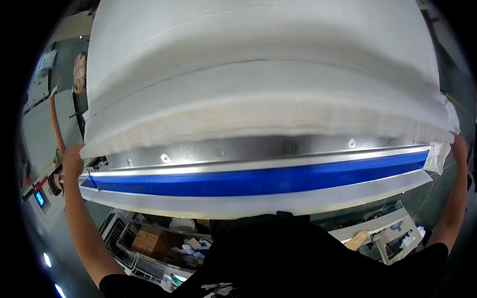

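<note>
A wide sheet of white fabric [263, 84] spreads across the view, with a cream, slightly fuzzy near edge. My left hand [73, 160] is at its left near corner, fingers closed on the edge. At the opposite corner, my right hand [458, 148] grips the fabric edge, and loose crumpled white cloth [438, 156] hangs beside it. Both arms are stretched wide. Below the fabric's near edge lies a shiny metal plate [223, 152] with several screw heads. A blue strip [258, 182] runs along it, nearer to me. Some fingertips are hidden at the fabric.
A pale ledge [248, 204] borders the blue strip, close to my body. Below it are a cardboard box [147, 242] among clutter on the left and a white frame shelf [392, 233] on the right. A machine with a small lit screen [39, 197] stands at far left.
</note>
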{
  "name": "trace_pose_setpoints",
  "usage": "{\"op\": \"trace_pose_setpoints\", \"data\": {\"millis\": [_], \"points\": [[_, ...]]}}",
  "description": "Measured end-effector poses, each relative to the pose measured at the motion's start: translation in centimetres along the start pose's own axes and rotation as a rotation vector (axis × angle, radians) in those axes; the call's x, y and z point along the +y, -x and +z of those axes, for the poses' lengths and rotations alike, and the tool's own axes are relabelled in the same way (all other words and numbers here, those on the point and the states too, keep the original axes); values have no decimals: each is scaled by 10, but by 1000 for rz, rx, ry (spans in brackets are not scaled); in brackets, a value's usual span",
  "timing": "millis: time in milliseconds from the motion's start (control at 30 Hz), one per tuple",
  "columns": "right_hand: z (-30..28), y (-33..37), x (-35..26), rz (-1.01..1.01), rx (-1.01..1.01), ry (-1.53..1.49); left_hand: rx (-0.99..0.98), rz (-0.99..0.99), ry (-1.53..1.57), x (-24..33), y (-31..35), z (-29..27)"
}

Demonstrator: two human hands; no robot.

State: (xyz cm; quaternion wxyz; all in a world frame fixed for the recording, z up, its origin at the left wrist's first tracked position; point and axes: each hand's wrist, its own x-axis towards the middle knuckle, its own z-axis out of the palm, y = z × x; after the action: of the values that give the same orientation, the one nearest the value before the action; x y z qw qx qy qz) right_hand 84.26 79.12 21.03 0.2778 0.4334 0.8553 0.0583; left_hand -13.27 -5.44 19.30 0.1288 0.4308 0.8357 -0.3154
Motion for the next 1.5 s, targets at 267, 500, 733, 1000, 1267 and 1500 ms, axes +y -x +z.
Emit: {"op": "trace_pose_setpoints", "data": {"millis": [267,500,733,1000,1267,1500], "points": [[63,92,-84,-80,-334,249,-745,132,-225,97,102,79],[118,123,-88,-200,-435,324,-958,195,-332,134,106,121],[155,136,-56,-115,-589,452,-930,42,-247,153,84,163],[150,142,-81,1,-553,362,-569,-547,-139,67,86,128],[103,108,-198,-77,-833,122,-296,-400,32,63,78,172],[98,93,-241,-160,-925,-41,-124,-279,115,122,54,115]]}}
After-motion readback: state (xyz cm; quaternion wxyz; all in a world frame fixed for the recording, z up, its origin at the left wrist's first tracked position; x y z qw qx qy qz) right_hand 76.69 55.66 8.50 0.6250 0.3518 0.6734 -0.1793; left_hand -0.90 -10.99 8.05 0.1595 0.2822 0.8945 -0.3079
